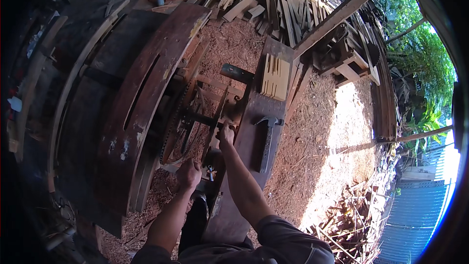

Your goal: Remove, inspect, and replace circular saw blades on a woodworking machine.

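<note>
A: Hands first. Left hand (188, 173) closed in a fist, low beside the big saw blade (172, 126); what it grips hidden inside the fist. Close to a small blue-tipped part (210, 172) just to its right.

B: Right hand (226, 133)?

A: Stretched further forward, fingers curled shut at the near end of the metal frame (202, 118) next to the blade. Whether gripping a bar or only pressing on it: cannot tell, too dark.

B: Position of the blade?

A: Upright, toothed rim showing, set in the gap between the curved dark table top (146, 93) on the left and the long plank surface (254, 132) on the right. Both hands over that gap.

B: Items on the surface?

A: Hammer (267, 142), lying flat, head away from the person, handle pointing back; just right of the right forearm, not touched. Stack of short pale wood slats (275, 77) further along the same plank, standing on edge.

B: Surroundings?

A: Sawdust (312, 137) all over the ground, sunlit patch to the right. Pile of scrap laths (273, 0) beyond the far end. Slanted post (342, 12) crossing upper right.
</note>
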The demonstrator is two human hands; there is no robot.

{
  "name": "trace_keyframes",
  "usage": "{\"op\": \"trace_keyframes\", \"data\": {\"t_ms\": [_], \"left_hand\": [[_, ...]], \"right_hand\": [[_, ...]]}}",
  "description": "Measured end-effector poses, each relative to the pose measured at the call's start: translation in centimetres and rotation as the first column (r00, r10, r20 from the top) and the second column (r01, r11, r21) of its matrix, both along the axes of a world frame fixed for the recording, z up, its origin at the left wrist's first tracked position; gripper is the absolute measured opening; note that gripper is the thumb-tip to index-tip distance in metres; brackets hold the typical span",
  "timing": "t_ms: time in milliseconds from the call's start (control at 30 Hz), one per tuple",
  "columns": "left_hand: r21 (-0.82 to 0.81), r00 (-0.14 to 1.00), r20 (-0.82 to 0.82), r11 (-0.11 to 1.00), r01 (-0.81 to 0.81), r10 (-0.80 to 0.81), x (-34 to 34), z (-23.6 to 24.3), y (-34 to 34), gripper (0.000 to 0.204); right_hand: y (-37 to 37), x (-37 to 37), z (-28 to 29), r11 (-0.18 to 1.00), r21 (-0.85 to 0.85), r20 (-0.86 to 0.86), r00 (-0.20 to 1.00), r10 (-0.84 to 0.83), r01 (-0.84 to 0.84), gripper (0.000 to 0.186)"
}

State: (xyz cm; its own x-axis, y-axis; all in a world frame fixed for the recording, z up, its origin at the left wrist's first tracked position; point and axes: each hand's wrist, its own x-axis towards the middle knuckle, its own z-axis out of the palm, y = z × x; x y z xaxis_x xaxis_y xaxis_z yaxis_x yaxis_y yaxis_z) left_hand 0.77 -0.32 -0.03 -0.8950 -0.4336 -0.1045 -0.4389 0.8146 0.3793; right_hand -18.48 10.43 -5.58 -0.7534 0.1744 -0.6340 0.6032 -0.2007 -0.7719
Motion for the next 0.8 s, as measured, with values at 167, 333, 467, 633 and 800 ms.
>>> {"op": "trace_keyframes", "data": {"t_ms": [167, 333, 467, 633, 800], "left_hand": [[0.031, 0.997, 0.067, 0.999, -0.039, 0.037, 0.1, 0.8, -0.4, 0.020], [0.050, 0.997, 0.079, 0.999, -0.016, 0.012, -1.0, 1.8, 0.7, 0.020], [0.005, 0.998, 0.062, 1.000, -0.006, 0.005, -0.5, 1.8, 0.6, 0.017], [-0.058, 0.997, 0.060, 0.998, -0.035, 0.038, 0.6, 1.2, -1.0, 0.015], [0.042, 0.996, 0.087, 0.999, -0.011, 0.007, -1.0, 1.6, 0.6, 0.021]], "right_hand": [[-1.6, 0.4, 0.5, 0.991, 0.009, 0.225, 0.965, -0.133, 0.134, 0.056], [0.1, 0.1, 0.3, 0.937, -0.113, 0.415, 0.873, -0.256, 0.329, 0.050], [-2.2, 3.6, 6.0, 0.941, 0.033, 0.419, 0.850, -0.318, 0.336, 0.057], [-0.6, 9.1, 15.3, 0.805, 0.590, -0.320, 0.932, 0.167, 0.058, 0.033], [8.6, 6.7, 14.6, 0.416, 0.908, -0.258, 0.846, 0.467, 0.048, 0.027]]}}
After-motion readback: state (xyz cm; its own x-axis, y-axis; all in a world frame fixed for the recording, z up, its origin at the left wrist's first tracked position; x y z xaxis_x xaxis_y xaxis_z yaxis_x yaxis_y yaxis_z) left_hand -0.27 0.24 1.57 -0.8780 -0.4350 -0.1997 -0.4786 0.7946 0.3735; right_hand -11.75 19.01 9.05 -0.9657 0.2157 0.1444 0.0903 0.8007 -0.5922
